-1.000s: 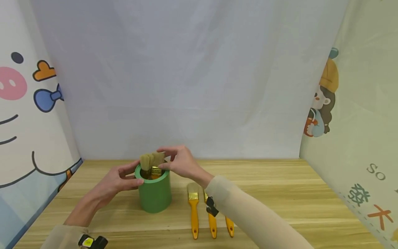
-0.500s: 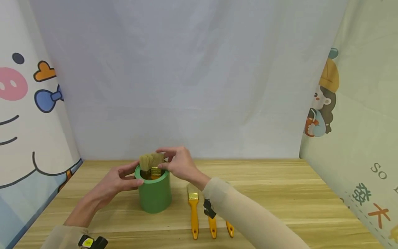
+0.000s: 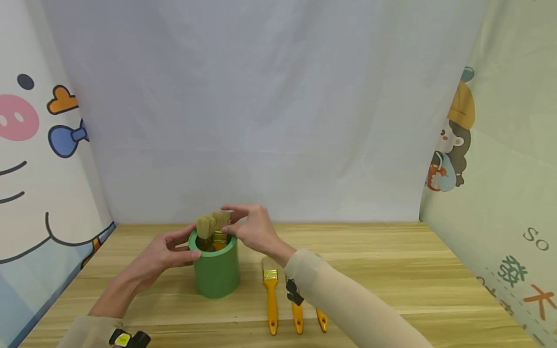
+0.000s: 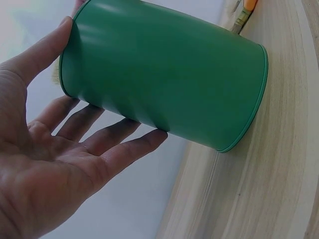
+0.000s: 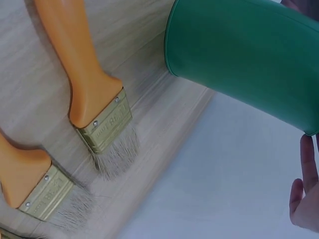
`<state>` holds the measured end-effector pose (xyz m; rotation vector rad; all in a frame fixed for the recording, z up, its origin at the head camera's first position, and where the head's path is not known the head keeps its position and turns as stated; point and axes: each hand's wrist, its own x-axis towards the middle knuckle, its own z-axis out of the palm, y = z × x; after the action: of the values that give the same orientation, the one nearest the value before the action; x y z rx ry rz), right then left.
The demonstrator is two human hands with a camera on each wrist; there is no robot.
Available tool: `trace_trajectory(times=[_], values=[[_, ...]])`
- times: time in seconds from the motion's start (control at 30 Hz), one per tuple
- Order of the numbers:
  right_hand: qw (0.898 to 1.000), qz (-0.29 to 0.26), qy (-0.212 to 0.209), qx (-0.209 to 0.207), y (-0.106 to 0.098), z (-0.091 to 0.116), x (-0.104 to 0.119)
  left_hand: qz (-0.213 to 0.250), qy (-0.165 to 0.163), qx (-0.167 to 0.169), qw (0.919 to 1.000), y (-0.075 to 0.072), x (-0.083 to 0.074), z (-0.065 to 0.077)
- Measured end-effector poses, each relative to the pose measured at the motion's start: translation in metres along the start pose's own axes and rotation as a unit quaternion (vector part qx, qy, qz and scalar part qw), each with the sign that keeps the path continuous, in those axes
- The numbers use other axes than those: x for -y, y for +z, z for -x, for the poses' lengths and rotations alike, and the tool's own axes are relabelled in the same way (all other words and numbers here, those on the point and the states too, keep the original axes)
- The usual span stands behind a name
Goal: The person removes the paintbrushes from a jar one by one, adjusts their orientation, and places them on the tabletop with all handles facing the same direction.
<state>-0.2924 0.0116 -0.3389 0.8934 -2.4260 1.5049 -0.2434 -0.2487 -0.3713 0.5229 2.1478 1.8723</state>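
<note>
A green cylindrical pot (image 3: 217, 273) stands upright on the table, with several paintbrushes (image 3: 205, 226) inside, bristles up. My left hand (image 3: 163, 251) grips it from the left, thumb on the near rim; the left wrist view shows the fingers (image 4: 124, 149) lying against its side. Over the right part of the opening, my right hand (image 3: 253, 229) pinches a paintbrush (image 3: 221, 218) between thumb and fingers at the bristles. Its handle is hidden in the pot. In the right wrist view only part of the right hand (image 5: 308, 199) shows, by the rim.
Right of the pot, an orange-handled paintbrush (image 3: 271, 299) lies on the wooden table (image 3: 391, 270), bristles away from me. Two more, a middle paintbrush (image 3: 298, 316) and a right paintbrush (image 3: 321, 320), are partly covered by the right sleeve. A pale curtain (image 3: 278, 121) hangs behind.
The right hand and the brush it pinches have shifted very slightly, with the bristles a little higher than half a second ago. The left hand and the pot have stayed in place.
</note>
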Motion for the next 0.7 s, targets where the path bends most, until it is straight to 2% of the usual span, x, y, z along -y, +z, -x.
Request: trace_trajectory(times=[0.7], values=[[1.0, 0.004, -0.022, 0.002, -0.005, -0.0031, 0.0077, -0.004, 0.004, 0.0, 1.0, 0.0004, 0.0017, -0.0002]])
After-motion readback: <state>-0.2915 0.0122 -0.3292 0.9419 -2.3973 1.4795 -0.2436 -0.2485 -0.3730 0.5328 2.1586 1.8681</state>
